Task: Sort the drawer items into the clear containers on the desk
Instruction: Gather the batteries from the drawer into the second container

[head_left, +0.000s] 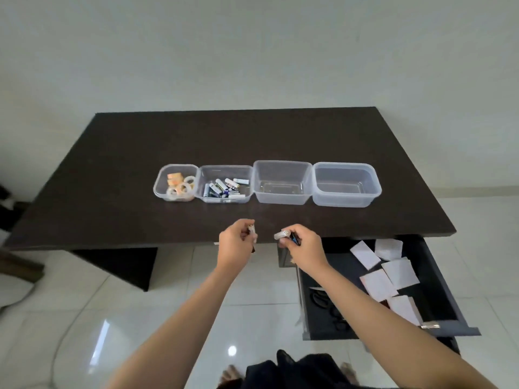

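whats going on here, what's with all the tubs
A person is sorting drawer items into four clear tubs on the desk. The left hand and right hand each hold batteries above the desk's front edge. Tape rolls fill the first tub, batteries the second; paper slips remain in the open drawer.

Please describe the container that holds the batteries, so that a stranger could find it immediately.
On the dark desk four clear containers stand in a row. The battery container is second from the left, between the tape-roll container and an empty one. Only it holds batteries.
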The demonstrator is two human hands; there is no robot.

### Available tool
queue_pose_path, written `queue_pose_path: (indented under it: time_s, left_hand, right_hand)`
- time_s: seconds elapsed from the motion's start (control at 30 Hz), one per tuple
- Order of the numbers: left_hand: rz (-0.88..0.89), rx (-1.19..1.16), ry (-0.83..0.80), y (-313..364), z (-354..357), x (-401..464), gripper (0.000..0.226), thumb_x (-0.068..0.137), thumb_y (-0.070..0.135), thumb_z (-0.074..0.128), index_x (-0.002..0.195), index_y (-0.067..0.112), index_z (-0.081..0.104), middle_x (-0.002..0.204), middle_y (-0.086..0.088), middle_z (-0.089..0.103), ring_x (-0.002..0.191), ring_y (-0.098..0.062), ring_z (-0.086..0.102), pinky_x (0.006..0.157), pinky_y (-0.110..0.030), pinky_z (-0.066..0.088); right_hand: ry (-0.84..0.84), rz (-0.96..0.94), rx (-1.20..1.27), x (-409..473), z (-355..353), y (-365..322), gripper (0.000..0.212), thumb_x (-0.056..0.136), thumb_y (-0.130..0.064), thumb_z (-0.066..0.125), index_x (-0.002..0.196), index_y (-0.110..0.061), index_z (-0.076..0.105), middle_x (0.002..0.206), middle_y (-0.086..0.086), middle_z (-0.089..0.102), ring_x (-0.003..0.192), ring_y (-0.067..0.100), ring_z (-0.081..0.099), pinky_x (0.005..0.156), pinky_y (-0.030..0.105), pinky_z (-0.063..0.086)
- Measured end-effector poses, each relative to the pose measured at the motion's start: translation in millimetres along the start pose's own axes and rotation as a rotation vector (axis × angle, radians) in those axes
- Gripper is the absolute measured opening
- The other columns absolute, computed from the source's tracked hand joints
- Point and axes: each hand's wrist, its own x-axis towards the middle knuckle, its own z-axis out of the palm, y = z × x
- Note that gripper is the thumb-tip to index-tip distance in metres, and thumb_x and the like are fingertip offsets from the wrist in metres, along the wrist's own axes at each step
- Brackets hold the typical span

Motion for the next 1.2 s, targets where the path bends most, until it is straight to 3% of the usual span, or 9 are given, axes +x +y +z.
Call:
queue_pose_path:
  time_s: [0.1,0.3,0.43,0.63,0.83,1.0,1.2]
  left_hand:
    - [0.027,0.009,0.035,0.4,-51.2,26.2,0.029,0.084,-0.003,0.060,0.108,0.013,0.065,0.081,-0.003,0.066,0.069,-0.012,0.061,0.050,-0.008,0.048]
    - [0.127,0.069,0.072,11.8,-103.4,80.2,0.027,0.087,0.002,0.059,0.111,0.012,0.062,0.087,-0.004,0.063,0.075,-0.013,0.059,0.052,-0.004,0.045]
    - [0.146,0.115,0.056,14.5,-108.4,117.1,0.025,0.088,0.006,0.059,0.111,0.014,0.061,0.084,0.002,0.063,0.079,-0.014,0.061,0.070,-0.020,0.046]
    - [0.104,0.193,0.018,5.4,-105.1,167.2,0.022,0.089,0.008,0.057,0.107,0.021,0.058,0.078,0.010,0.059,0.070,-0.003,0.055,0.060,-0.017,0.040]
    - [0.034,0.243,-0.071,-13.7,-95.9,196.0,0.021,0.089,0.008,0.055,0.105,0.018,0.062,0.076,0.005,0.061,0.067,-0.009,0.055,0.063,-0.022,0.042]
    - [0.052,0.273,-0.142,-21.5,-98.2,203.0,0.027,0.089,0.008,0.053,0.113,0.017,0.062,0.110,0.001,0.068,0.100,-0.016,0.062,0.082,-0.023,0.044]
    - [0.129,0.230,-0.099,-29.9,-109.3,199.5,0.032,0.086,0.005,0.054,0.116,0.015,0.061,0.117,0.001,0.065,0.112,-0.015,0.058,0.095,-0.024,0.043]
  right_hand:
    - [0.023,-0.054,0.045,20.2,35.0,-40.3,0.014,0.084,-0.001,0.066,0.091,-0.013,0.067,0.086,-0.001,0.071,0.077,0.010,0.070,0.078,0.027,0.056]
    - [0.031,-0.116,-0.040,69.5,71.2,-88.1,0.012,0.082,-0.009,0.069,0.092,-0.016,0.066,0.089,-0.002,0.070,0.083,0.012,0.067,0.082,0.031,0.053]
    - [0.046,-0.134,-0.138,106.2,80.9,-103.6,0.012,0.084,-0.014,0.070,0.095,-0.016,0.067,0.092,-0.003,0.067,0.085,0.012,0.060,0.076,0.024,0.046]
    - [-0.034,-0.130,-0.255,171.3,97.5,-106.0,0.011,0.086,-0.012,0.063,0.088,-0.022,0.068,0.086,-0.003,0.067,0.078,0.015,0.061,0.071,0.033,0.051]
    - [-0.135,-0.123,-0.423,207.4,114.5,-93.1,0.015,0.086,-0.010,0.063,0.096,-0.018,0.069,0.100,-0.001,0.068,0.094,0.016,0.061,0.081,0.031,0.050]
    - [-0.151,-0.137,-0.450,216.1,121.4,-87.3,0.018,0.085,-0.006,0.061,0.092,-0.020,0.070,0.093,-0.003,0.068,0.086,0.014,0.061,0.081,0.036,0.053]
    - [-0.090,-0.129,-0.440,206.1,128.5,-85.9,0.021,0.087,-0.007,0.060,0.099,-0.022,0.069,0.106,-0.005,0.064,0.094,0.013,0.060,0.084,0.033,0.053]
